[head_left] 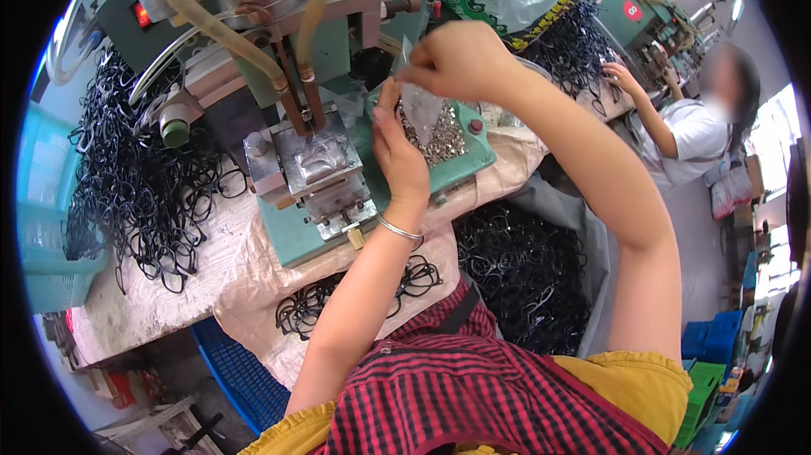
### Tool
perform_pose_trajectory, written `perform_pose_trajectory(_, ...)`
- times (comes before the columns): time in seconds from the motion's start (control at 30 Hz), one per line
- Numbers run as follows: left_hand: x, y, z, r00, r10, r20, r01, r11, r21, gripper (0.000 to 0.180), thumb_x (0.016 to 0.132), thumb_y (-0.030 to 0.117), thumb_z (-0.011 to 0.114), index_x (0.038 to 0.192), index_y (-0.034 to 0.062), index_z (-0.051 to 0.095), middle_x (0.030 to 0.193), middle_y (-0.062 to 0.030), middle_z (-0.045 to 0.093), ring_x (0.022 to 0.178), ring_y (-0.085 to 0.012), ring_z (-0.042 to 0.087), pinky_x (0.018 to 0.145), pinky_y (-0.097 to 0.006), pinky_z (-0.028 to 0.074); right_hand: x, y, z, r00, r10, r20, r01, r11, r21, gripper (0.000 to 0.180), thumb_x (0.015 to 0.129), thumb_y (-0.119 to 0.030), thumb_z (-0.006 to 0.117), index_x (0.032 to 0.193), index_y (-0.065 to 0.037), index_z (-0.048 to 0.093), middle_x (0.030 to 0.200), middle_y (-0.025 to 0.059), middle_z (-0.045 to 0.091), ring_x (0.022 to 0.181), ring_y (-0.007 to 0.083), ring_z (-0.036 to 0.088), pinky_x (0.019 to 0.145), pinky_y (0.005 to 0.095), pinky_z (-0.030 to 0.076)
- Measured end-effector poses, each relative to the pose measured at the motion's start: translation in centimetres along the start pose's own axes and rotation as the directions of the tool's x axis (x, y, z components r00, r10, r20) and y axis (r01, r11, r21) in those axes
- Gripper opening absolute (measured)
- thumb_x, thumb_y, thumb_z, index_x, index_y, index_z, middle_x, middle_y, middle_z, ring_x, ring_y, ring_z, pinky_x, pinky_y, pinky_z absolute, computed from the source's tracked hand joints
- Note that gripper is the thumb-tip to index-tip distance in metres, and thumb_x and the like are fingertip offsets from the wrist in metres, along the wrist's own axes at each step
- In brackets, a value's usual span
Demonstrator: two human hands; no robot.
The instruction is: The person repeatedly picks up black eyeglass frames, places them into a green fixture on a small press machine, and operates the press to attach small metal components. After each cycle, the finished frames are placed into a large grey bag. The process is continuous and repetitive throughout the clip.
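Note:
A clear plastic bag (422,111) hangs tilted over a heap of small silvery metal pieces (449,141) on a green machine base. My right hand (463,62) is closed in a pinch on the bag's upper part. My left hand (400,149), a metal bangle at its wrist, is at the bag's left edge. Its fingers point upward and press together against the plastic near the right fingertips. Just left of it stands a press machine with a metal block (317,159) and two copper-coloured bars (302,104) above the block. What the bag holds is hard to make out.
Tangled black looped pieces (139,172) cover the table's left side, beside a teal basket (59,201). More black loops (524,273) fill a sack below the table edge. A blue basket (241,379) stands lower left. A co-worker (684,134) sits at the right.

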State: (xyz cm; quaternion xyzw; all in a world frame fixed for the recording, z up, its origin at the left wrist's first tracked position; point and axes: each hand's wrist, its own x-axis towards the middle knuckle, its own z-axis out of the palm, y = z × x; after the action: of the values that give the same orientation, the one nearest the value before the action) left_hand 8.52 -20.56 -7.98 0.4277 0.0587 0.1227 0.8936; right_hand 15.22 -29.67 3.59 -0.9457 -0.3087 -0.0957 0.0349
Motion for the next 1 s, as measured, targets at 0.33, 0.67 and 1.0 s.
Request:
perform_pose_trajectory(0.33, -0.7, -0.3, -0.6, 0.946, 0.246, 0.212, -0.287, 0.939, 0.189, 0.063, 0.107, 0.045, 0.030, 0.145, -0.0035, 0.040, 0.148, -0.0158, 0.045, 0.140, -0.0237, 0.038, 0.118, -0.038, 0.025, -8.3, 2.7, 2.4, 0.919, 0.208, -0.335, 0.080, 0.734, 0.674, 0.021, 0.093, -0.016, 0.066, 0.081, 0.000, 0.062, 0.073, 0.0075, 0.058, 0.057, 0.0187, 0.056, 0.056, 0.0369, 0.049)
perform_pose_trajectory(0.67, -0.2, 1.1, -0.5, 0.927, 0.237, 0.292, -0.313, 0.916, 0.252, 0.052, 0.108, 0.034, 0.035, 0.143, -0.0043, 0.043, 0.145, -0.0171, 0.048, 0.137, -0.0240, 0.042, 0.117, -0.039, 0.028, -9.3, 6.0, 6.8, 0.794, 0.429, -0.432, 0.032, 0.679, 0.733, 0.013, 0.093, -0.014, 0.065, 0.094, -0.001, 0.068, 0.088, 0.0109, 0.067, 0.079, 0.0224, 0.063, 0.074, 0.0318, 0.049)
perform_pose_trajectory(1.0, -7.6, 4.6, -3.0, 0.893, -0.017, 0.449, -0.221, 0.853, 0.472, 0.032, 0.105, 0.018, 0.045, 0.124, -0.0017, 0.062, 0.123, -0.0115, 0.066, 0.118, -0.0196, 0.058, 0.105, -0.034, 0.041, 0.2, 10.6, 3.4, 0.828, -0.018, -0.560, -0.206, 0.919, -0.335, 0.007, 0.076, -0.012, 0.068, 0.083, -0.012, 0.067, 0.088, 0.0082, 0.069, 0.086, 0.0290, 0.068, 0.069, 0.0397, 0.054)
